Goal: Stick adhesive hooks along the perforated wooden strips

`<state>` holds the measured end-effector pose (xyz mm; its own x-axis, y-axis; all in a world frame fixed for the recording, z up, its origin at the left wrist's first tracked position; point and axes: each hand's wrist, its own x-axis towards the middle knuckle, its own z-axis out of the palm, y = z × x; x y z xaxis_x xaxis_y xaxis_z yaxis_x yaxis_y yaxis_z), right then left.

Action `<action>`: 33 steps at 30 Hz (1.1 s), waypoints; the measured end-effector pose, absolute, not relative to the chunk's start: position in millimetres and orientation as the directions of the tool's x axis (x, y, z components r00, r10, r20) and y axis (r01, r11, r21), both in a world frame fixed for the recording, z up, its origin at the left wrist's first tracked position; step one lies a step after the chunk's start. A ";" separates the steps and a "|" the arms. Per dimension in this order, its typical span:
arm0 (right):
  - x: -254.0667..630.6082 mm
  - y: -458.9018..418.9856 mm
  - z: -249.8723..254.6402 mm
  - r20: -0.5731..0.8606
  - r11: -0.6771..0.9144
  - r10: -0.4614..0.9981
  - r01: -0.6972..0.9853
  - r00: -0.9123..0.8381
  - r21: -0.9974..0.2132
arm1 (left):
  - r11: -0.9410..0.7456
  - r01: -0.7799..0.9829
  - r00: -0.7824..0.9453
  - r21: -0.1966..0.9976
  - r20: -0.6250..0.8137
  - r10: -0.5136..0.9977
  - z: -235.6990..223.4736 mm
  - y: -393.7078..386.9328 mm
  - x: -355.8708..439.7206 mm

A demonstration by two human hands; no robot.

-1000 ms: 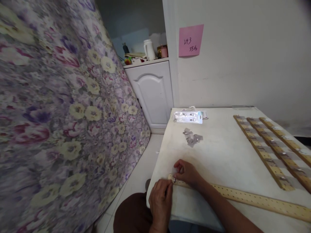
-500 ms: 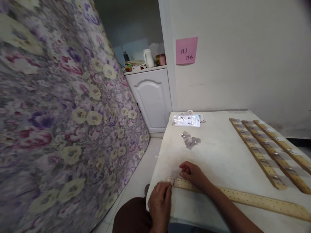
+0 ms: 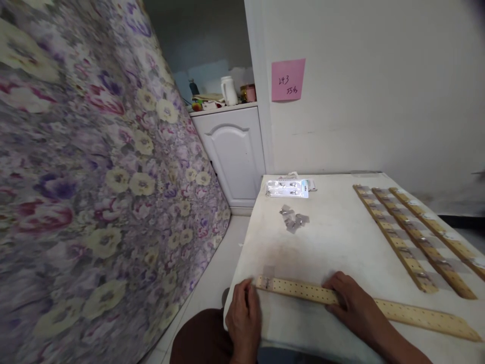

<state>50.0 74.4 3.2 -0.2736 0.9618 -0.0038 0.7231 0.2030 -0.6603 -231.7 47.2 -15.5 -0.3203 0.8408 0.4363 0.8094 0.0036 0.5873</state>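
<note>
A long perforated wooden strip (image 3: 303, 291) lies along the near edge of the white table (image 3: 341, 242). A small clear packet with a metal piece sits fixed at its left end. My left hand (image 3: 244, 313) rests at the table's near left corner, fingers curled beside that end of the strip, with nothing visible in them. My right hand (image 3: 350, 306) lies flat over the strip's middle, fingers stretched out and pressing on it.
Three more perforated strips (image 3: 409, 237) with packets lie at the table's right. A small pile of clear packets (image 3: 293, 220) and a blister card (image 3: 287, 188) sit at the far left. A floral mattress (image 3: 94, 177) stands at the left, a white cabinet (image 3: 233, 151) behind.
My right hand slid rightward along the strip, from its left end to its middle, and flattened out. My left hand stayed by the left end. The view shifted slightly.
</note>
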 end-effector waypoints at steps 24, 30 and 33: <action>1.0 95.5 4.7 0.020 0.177 0.974 0.704 -0.226 -0.688 | 0.020 0.783 -0.345 0.622 0.407 0.845 -11.6 49.4 -231.9; 15.7 149.9 4.8 0.133 0.202 0.979 0.619 -0.156 -0.759 | -0.023 0.775 -0.355 0.631 0.466 0.811 -13.6 53.1 -230.5; 17.9 197.2 7.4 0.183 0.196 0.979 0.663 -0.089 -0.723 | -0.034 0.789 -0.341 0.614 0.484 0.806 -15.7 53.8 -231.2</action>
<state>17.9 197.2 7.4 -0.0892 0.9790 0.1834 0.6628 0.1958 -0.7228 -231.2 53.8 -15.7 -0.3410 0.8062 0.4835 0.7888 -0.0343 0.6136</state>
